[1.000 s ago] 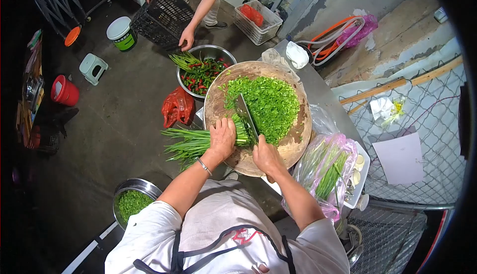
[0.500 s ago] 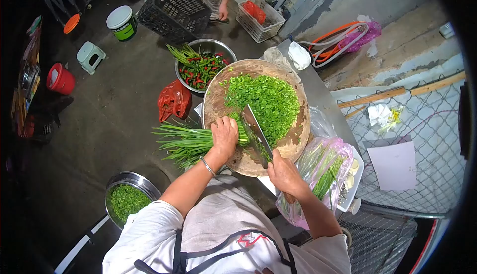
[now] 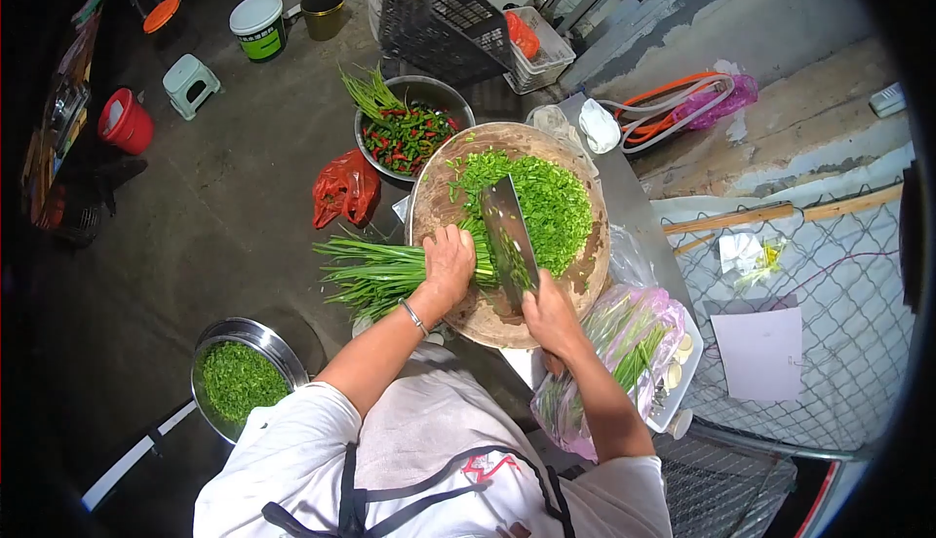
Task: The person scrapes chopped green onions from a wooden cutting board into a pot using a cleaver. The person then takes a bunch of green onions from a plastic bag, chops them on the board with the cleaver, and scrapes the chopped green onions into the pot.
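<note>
A bunch of long green chives (image 3: 375,267) lies across the left side of a round wooden chopping board (image 3: 436,202). My left hand (image 3: 449,257) is closed over the bunch, close to its cut end. In my right hand (image 3: 549,316) is a broad cleaver (image 3: 509,236), gripped low by the handle. Its blade stands tilted beside the cut end, with green bits stuck to its face. Chopped greens (image 3: 551,209) are heaped on the board beyond and right of the blade.
A metal bowl of red and green chillies (image 3: 409,138) stands past the board, beside a red plastic bag (image 3: 344,190). Chopped greens fill a steel pot (image 3: 242,382) at lower left. Bagged greens (image 3: 639,353) lie at right. A co-worker holds a black crate (image 3: 444,26) at the back.
The cleaver blade has turned, showing more of its flat face. The co-worker's crate has moved right, and a dark bucket now shows behind it. The whole view has shifted slightly.
</note>
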`<state>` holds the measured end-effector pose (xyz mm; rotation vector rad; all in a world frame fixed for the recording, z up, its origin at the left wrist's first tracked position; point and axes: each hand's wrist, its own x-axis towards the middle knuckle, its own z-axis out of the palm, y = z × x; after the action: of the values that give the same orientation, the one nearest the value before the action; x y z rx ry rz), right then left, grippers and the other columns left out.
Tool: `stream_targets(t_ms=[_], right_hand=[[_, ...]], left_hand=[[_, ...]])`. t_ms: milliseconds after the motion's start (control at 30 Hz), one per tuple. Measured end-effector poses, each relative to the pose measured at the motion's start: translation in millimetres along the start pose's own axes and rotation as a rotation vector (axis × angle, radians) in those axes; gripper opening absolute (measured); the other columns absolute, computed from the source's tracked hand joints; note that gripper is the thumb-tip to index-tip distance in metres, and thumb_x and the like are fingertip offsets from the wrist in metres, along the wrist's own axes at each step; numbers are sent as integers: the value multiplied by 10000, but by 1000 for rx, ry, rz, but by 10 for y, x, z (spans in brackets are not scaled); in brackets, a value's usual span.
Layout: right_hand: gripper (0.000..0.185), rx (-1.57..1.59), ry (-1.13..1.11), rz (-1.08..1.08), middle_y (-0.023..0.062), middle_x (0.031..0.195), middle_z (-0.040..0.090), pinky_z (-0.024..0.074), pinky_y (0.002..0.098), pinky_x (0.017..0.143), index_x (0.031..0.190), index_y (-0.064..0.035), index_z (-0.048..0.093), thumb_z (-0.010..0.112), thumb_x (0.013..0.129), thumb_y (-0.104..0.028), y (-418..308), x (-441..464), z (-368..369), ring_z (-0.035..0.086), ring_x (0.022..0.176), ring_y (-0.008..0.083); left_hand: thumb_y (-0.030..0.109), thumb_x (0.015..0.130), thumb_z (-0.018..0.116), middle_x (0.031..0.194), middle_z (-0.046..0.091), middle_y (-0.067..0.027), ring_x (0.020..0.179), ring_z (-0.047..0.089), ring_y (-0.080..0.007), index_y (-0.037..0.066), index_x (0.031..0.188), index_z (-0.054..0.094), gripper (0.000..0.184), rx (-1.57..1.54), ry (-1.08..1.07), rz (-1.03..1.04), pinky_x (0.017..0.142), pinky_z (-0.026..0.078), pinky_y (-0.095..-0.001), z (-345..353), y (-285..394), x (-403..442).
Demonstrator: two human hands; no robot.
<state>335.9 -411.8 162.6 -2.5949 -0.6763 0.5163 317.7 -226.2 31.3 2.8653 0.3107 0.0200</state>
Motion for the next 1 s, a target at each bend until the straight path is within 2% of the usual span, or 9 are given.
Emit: stream_targets(t_ms=[300, 533, 567, 667, 700, 800, 833, 933, 1000], right_hand=[[318, 15, -207, 22, 366, 811, 641, 488, 621, 768, 1161, 65, 438, 567, 975, -158, -2, -231, -174, 636, 835, 571], [343, 34, -49, 60, 353, 821, 658, 504, 606, 744, 1196, 64, 467, 561, 978, -184, 203, 325, 611, 652, 844, 552], [355, 87, -13, 68, 349, 826, 663, 507, 602, 740, 1207, 68, 474, 564, 977, -186, 308, 265, 654, 657, 844, 545], [419, 140, 132, -2, 337, 845, 673, 514, 589, 744, 1269, 93, 489, 580, 968, -184, 567, 352, 695, 666, 853, 527], [427, 124, 98, 23, 341, 851, 672, 513, 589, 751, 1280, 95, 487, 580, 967, -181, 549, 353, 596, 664, 859, 529], [395, 94, 68, 6, 351, 884, 667, 503, 595, 789, 1256, 87, 479, 570, 972, -172, 514, 286, 281, 652, 879, 540], [385, 75, 53, -9, 352, 889, 665, 500, 596, 792, 1246, 85, 476, 569, 973, -170, 485, 230, 167, 649, 879, 544], [327, 8, 3, -28, 359, 887, 658, 492, 602, 787, 1180, 63, 453, 565, 977, -168, 177, -20, -206, 641, 862, 555], [308, -31, -40, -12, 362, 878, 658, 489, 609, 784, 1159, 54, 446, 563, 979, -167, 69, -183, -349, 640, 856, 558]], left_hand=[[88, 763, 730, 1055, 562, -132, 1033, 553, -309, 44, 1051, 596, 321, -23, 117, -36, 804, 453, -454, 187, 64, 44], [87, 694, 778, 1074, 543, -157, 1035, 544, -337, 29, 1080, 569, 442, -80, 86, -1, 826, 454, -458, -7, 9, -33], [82, 624, 824, 1086, 534, -164, 1039, 538, -348, 26, 1085, 550, 539, -111, 95, 36, 842, 456, -458, -73, -22, -81], [79, 586, 854, 1089, 532, -163, 1052, 534, -345, 33, 1082, 538, 590, -118, 108, 38, 857, 457, -455, 148, 28, 60], [55, 685, 772, 1056, 556, -147, 1033, 552, -324, 57, 1041, 578, 405, -137, 119, 93, 846, 456, -445, -12, 87, 78], [93, 643, 818, 1088, 547, -149, 1057, 543, -327, 37, 1106, 567, 529, -147, 59, 120, 859, 458, -448, -66, 160, 167], [126, 607, 855, 1111, 544, -141, 1076, 537, -316, 24, 1165, 565, 637, -134, 139, 119, 870, 459, -437, -76, 127, 131], [262, 523, 962, 1151, 530, -162, 1129, 518, -339, -9, 1247, 520, 891, -134, -5, 1, 935, 456, -451, -193, -1, 11], [310, 564, 941, 1130, 542, -145, 1108, 533, -328, 12, 1192, 545, 800, -17, -29, 17, 909, 462, -451, -114, 1, -3]])
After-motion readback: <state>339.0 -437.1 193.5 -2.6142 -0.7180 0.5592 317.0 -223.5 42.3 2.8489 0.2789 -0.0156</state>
